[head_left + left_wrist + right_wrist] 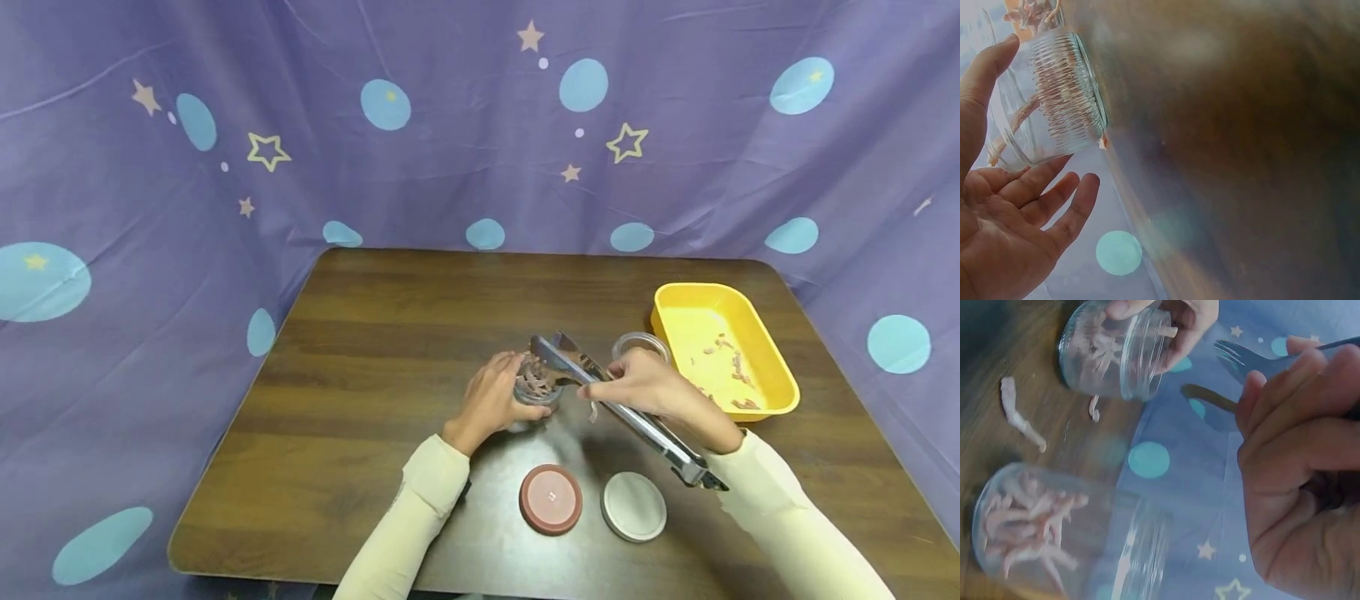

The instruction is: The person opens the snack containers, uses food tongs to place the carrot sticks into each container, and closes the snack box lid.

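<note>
My left hand (493, 392) grips a clear glass jar (538, 398) by its sides, thumb on one side and fingers on the other. Pinkish-brown strips (1102, 353) lie inside the jar. My right hand (651, 385) holds long metal tongs (637, 423), their tips angled over the jar's mouth. One tip is forked, the other is spoon-like; they stand apart with no strip between them in the right wrist view. A second glass jar (1041, 531), partly hidden behind my right hand in the head view, also contains strips.
A yellow tub (780, 379) with scattered strips stands on the right. Toward the front edge lie a red lid (551, 498) and a whitish lid (633, 507). One loose strip (1019, 415) rests on the wooden table (360, 400) between the jars. A patterned purple curtain (480, 125) hangs behind.
</note>
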`<state>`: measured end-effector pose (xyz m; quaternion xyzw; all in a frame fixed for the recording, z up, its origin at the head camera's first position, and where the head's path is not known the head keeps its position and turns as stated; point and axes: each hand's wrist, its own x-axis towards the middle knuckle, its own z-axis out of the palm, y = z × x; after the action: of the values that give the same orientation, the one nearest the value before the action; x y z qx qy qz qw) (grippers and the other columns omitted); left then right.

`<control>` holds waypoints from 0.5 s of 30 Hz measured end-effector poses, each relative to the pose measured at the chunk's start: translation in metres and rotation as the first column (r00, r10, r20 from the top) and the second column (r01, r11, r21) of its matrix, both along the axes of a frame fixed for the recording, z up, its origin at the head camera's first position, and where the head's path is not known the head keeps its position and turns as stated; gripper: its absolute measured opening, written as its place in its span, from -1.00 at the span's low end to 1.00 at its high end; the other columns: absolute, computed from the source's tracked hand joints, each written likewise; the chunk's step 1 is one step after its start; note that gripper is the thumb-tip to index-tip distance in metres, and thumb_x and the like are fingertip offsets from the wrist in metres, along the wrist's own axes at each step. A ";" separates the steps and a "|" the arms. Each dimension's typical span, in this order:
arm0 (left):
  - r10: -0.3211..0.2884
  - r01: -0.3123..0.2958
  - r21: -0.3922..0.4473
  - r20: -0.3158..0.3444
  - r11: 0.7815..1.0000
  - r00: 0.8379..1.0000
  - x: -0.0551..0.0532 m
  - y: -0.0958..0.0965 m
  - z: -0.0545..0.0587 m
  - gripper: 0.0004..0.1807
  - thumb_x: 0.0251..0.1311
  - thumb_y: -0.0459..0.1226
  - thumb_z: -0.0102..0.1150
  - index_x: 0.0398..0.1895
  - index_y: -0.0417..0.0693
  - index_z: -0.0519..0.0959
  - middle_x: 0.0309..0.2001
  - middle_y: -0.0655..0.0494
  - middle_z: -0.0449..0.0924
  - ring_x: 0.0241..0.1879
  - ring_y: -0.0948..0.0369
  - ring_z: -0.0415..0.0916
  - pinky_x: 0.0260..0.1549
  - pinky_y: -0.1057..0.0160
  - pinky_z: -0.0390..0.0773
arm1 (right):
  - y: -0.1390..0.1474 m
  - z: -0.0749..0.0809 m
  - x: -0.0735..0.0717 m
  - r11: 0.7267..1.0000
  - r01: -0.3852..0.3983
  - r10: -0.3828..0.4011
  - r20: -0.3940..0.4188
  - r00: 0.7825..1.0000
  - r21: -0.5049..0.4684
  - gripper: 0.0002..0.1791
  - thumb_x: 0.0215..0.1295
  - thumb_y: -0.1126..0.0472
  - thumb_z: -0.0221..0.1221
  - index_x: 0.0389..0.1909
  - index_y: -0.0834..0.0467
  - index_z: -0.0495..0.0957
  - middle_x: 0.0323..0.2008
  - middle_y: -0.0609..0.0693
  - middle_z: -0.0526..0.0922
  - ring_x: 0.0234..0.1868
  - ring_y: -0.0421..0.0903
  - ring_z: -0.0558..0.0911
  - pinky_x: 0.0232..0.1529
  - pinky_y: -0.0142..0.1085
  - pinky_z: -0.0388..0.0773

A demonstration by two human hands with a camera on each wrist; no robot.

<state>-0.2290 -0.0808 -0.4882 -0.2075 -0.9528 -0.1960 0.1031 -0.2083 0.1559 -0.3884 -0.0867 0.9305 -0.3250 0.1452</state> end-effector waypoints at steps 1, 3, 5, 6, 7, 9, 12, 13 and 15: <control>0.000 0.000 0.004 0.002 1.000 1.000 0.000 0.000 -0.001 0.07 -0.41 0.26 0.40 0.24 -0.09 0.34 0.14 -0.07 0.48 0.19 0.08 0.38 0.11 0.08 0.45 | 0.004 0.000 0.001 1.000 0.018 -0.017 0.010 1.000 -0.023 -0.42 -0.17 -0.25 0.32 -0.84 0.00 0.20 -0.82 -0.21 0.09 -0.73 -0.26 0.11 -0.73 -0.43 0.10; -0.003 0.003 0.006 0.001 1.000 1.000 0.001 0.001 -0.002 0.07 -0.41 0.26 0.40 0.24 -0.08 0.34 0.14 -0.07 0.48 0.19 0.07 0.38 0.10 0.08 0.45 | 0.015 0.000 0.003 0.997 0.054 -0.053 0.016 0.998 -0.048 -0.45 -0.16 -0.26 0.32 -0.82 0.01 0.26 -0.82 -0.21 0.16 -0.74 -0.24 0.21 -0.73 -0.40 0.21; -0.002 0.002 0.003 -0.001 1.000 1.000 0.001 0.001 -0.003 0.06 -0.41 0.27 0.39 0.23 -0.08 0.34 0.14 -0.07 0.48 0.19 0.07 0.38 0.10 0.07 0.45 | 0.026 0.001 0.004 0.994 0.092 -0.092 0.009 0.996 -0.061 -0.46 -0.14 -0.26 0.31 -0.80 0.03 0.29 -0.82 -0.20 0.22 -0.73 -0.22 0.28 -0.72 -0.36 0.29; 0.000 0.000 0.002 -0.004 1.000 1.000 0.001 0.002 -0.003 0.06 -0.41 0.26 0.39 0.23 -0.08 0.35 0.14 -0.07 0.48 0.19 0.07 0.39 0.10 0.07 0.45 | 0.032 0.002 0.005 0.992 0.107 -0.108 -0.002 0.994 -0.059 -0.47 -0.11 -0.25 0.30 -0.79 0.03 0.29 -0.81 -0.19 0.23 -0.73 -0.21 0.30 -0.71 -0.34 0.33; 0.003 -0.003 0.004 -0.006 1.000 1.000 0.000 0.001 -0.003 0.06 -0.41 0.26 0.39 0.23 -0.08 0.35 0.14 -0.07 0.48 0.19 0.07 0.39 0.10 0.07 0.45 | 0.038 0.003 0.005 0.991 0.124 -0.125 -0.012 0.992 -0.059 -0.47 -0.09 -0.24 0.29 -0.79 0.03 0.29 -0.81 -0.19 0.24 -0.73 -0.20 0.32 -0.71 -0.33 0.34; 0.011 -0.011 0.001 -0.006 1.000 1.000 0.000 0.001 -0.003 0.06 -0.41 0.27 0.39 0.22 -0.08 0.35 0.14 -0.07 0.47 0.19 0.07 0.38 0.11 0.07 0.45 | 0.049 0.005 0.007 0.987 0.155 -0.156 -0.036 0.987 -0.038 -0.45 -0.08 -0.27 0.27 -0.79 0.02 0.25 -0.80 -0.19 0.20 -0.73 -0.20 0.29 -0.72 -0.34 0.32; 0.014 -0.014 0.006 -0.004 1.000 1.000 -0.001 0.001 -0.002 0.06 -0.42 0.26 0.40 0.23 -0.09 0.35 0.15 -0.08 0.47 0.20 0.07 0.38 0.09 0.06 0.46 | 0.063 0.006 0.009 0.983 0.184 -0.184 -0.060 0.981 -0.010 -0.38 -0.07 -0.33 0.24 -0.79 0.02 0.17 -0.80 -0.19 0.12 -0.75 -0.22 0.22 -0.75 -0.36 0.24; 0.012 -0.012 0.009 -0.004 1.000 1.000 -0.001 0.001 -0.002 0.06 -0.42 0.26 0.40 0.22 -0.10 0.35 0.15 -0.08 0.47 0.20 0.07 0.37 0.09 0.06 0.46 | 0.067 0.006 0.010 0.982 0.190 -0.190 -0.063 0.980 0.001 -0.36 -0.09 -0.36 0.23 -0.79 0.03 0.16 -0.79 -0.19 0.11 -0.75 -0.22 0.19 -0.75 -0.37 0.22; 0.009 -0.009 0.010 -0.006 1.000 1.000 -0.002 0.001 -0.001 0.06 -0.42 0.26 0.40 0.22 -0.09 0.36 0.14 -0.08 0.47 0.20 0.07 0.38 0.09 0.05 0.46 | 0.074 0.005 0.012 0.980 0.197 -0.196 -0.073 0.978 0.007 -0.35 -0.09 -0.38 0.21 -0.80 0.03 0.16 -0.79 -0.19 0.10 -0.75 -0.23 0.19 -0.75 -0.36 0.22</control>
<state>-0.2307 -0.0796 -0.4896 -0.2032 -0.9525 -0.1997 0.1080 -0.1966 0.2294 -0.3835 -0.0049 0.9414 -0.3278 0.0795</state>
